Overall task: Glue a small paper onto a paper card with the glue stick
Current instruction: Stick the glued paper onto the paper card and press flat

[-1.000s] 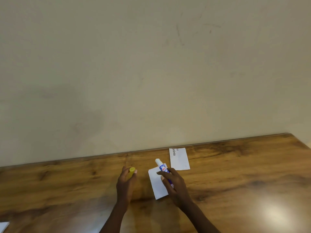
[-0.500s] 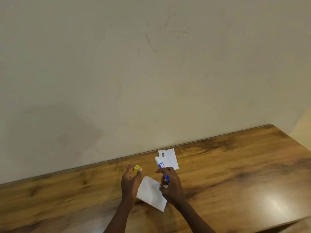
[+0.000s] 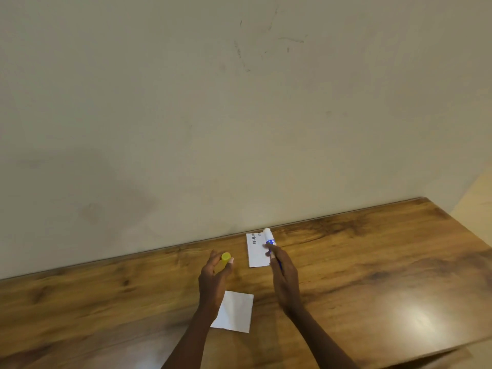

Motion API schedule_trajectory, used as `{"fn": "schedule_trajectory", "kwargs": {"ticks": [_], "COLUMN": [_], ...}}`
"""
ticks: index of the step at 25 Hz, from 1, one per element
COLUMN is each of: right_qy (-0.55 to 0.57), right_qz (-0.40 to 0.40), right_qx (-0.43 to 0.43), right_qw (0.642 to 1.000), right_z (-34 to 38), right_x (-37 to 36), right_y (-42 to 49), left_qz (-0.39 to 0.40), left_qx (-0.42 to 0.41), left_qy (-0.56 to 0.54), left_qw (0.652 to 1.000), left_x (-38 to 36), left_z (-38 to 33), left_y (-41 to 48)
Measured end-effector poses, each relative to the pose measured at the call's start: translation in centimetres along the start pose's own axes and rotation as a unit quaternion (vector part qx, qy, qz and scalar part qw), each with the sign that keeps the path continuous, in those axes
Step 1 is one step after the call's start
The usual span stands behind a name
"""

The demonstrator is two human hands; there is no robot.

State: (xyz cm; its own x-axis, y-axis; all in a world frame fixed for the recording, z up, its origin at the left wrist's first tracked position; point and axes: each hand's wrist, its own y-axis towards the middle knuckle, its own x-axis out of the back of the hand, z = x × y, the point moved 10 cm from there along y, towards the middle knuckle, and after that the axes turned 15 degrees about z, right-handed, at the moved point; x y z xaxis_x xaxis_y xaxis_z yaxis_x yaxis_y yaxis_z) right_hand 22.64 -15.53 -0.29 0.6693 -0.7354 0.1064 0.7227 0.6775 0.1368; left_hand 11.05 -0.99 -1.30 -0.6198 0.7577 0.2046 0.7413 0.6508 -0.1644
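A: How far are we?
B: Cap (image 3: 225, 257) is off, pinched in our left hand (image 3: 213, 280); right hand (image 3: 284, 275) grips the stick (image 3: 268, 235) with curled fingers (image 3: 279, 258), over the far card (image 3: 256, 253). Paper (image 3: 235, 312) lies near on the desk (image 3: 372, 262), not glued yet, we reckon.
A: Count?
B: One stick, one cap, one card, one paper.

Left hand (image 3: 213, 278) and right hand (image 3: 283, 275) reach forward, fingers (image 3: 213, 259) curled.

Bare from fingertips up along both forearms (as far as shown); slender left hand (image 3: 213, 279), slender right hand (image 3: 284, 278), narrow wrists.
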Motion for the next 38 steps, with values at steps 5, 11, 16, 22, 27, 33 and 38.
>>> {"fn": "schedule_trajectory", "kwargs": {"ticks": [5,11,16,22,27,33,38], "right_qy": [0.115,0.200,0.129,-0.179,-0.283,-0.254,-0.208], "right_qz": [-0.099,-0.168,-0.096,0.045,0.075,0.082,-0.012], "right_qx": [-0.001,-0.039,-0.080,-0.183,-0.196,-0.199,-0.147], "right_qw": [0.988,0.964,0.984,0.966,0.936,0.943,0.967], "right_z": [-0.3,-2.4,-4.8,-8.8,-9.8,-9.9,-7.0], "right_x": [9.8,18.3,17.7,14.6,14.5,14.8,16.9], "right_y": [0.9,1.3,2.5,3.8,3.4,3.4,1.7], "left_qz": [0.057,0.114,0.126,0.095,0.061,0.083,0.119], "left_qx": [-0.025,-0.013,-0.004,-0.033,-0.082,-0.055,-0.060], "left_qy": [0.008,0.097,0.203,0.370,0.412,0.434,0.495], "left_qw": [0.998,0.989,0.971,0.924,0.905,0.896,0.859], "left_x": [-8.0,-17.3,-20.2,-20.1,-20.1,-20.4,-20.4], "left_z": [-1.2,-1.6,0.1,0.0,-0.5,0.2,0.0], "left_y": [2.2,4.5,5.1,6.5,6.3,6.3,6.5]}}
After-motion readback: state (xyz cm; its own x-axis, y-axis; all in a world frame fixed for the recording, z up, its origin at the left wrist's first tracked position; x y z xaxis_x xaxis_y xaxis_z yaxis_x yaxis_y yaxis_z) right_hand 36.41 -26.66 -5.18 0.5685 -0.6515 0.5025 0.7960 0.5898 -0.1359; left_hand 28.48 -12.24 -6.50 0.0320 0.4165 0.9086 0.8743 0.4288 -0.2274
